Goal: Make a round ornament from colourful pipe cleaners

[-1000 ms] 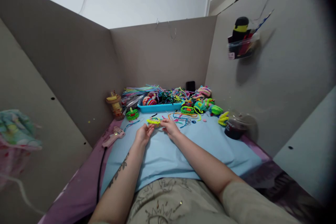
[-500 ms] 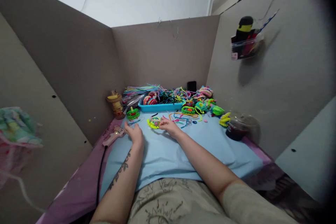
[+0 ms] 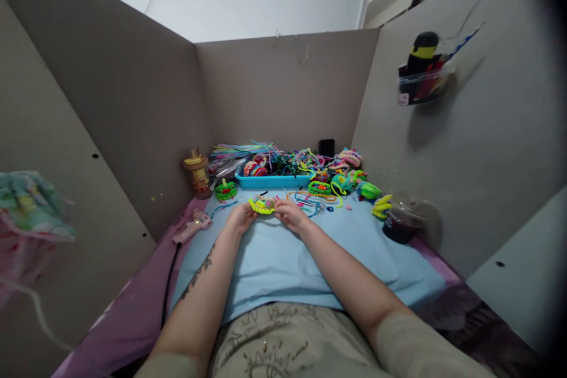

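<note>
A small fuzzy craft piece [image 3: 261,207], apparently of pipe cleaners, has a bright yellow border and pink and pale parts in its middle. My left hand [image 3: 242,218] grips its left edge, fingers partly hidden behind it. At its right edge, my right hand [image 3: 290,215] pinches it between thumb and fingers. Beyond lie loose coloured pipe-cleaner pieces [image 3: 316,207] on the light blue cloth [image 3: 283,257]. A green pipe-cleaner figure [image 3: 226,189] with a red mouth sits behind my left hand.
A blue tray [image 3: 277,181] full of fuzzy strands stands at the back. A pink glue gun [image 3: 194,227] with a black cord and a tumbler [image 3: 197,174] are at left. At right are finished fuzzy pieces [image 3: 349,181] and a dark tub [image 3: 398,227]. Grey panels [image 3: 283,94] enclose the table.
My left hand has moved right from beside the glue gun and taken hold of the craft piece. The piece is now tilted between both hands. The view has shifted slightly.
</note>
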`<state>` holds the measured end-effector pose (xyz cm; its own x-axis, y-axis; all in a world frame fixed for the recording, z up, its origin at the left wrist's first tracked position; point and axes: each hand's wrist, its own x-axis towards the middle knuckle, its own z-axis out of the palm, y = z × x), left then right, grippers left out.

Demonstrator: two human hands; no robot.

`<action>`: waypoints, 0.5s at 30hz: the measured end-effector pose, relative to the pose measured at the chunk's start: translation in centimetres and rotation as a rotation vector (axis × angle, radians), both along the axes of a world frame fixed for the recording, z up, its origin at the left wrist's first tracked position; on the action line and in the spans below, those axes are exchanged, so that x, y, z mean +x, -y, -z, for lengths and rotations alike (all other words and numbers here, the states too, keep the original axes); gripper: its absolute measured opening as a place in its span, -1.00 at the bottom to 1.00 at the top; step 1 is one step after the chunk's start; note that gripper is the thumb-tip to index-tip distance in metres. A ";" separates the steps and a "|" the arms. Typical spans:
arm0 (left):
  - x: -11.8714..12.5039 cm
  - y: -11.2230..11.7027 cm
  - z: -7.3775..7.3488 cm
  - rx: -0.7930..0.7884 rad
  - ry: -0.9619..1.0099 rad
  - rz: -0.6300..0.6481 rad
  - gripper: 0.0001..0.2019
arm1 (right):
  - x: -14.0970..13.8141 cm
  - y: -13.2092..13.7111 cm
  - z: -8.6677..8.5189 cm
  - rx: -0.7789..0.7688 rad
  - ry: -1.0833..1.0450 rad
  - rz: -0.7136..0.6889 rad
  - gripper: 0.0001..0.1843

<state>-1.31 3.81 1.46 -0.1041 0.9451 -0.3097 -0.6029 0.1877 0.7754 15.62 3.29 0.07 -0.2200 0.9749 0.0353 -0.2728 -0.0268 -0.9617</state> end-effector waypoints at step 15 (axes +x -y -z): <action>0.1 0.9 -0.2 0.031 0.277 0.074 -0.74 | 0.7 0.4 -0.9 -0.085 -0.237 0.072 -0.87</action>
<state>-1.18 2.86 1.62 0.0500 0.9565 -0.2874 -0.7778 0.2178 0.5895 16.31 2.92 0.95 -0.1449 0.9894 -0.0052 -0.4942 -0.0769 -0.8659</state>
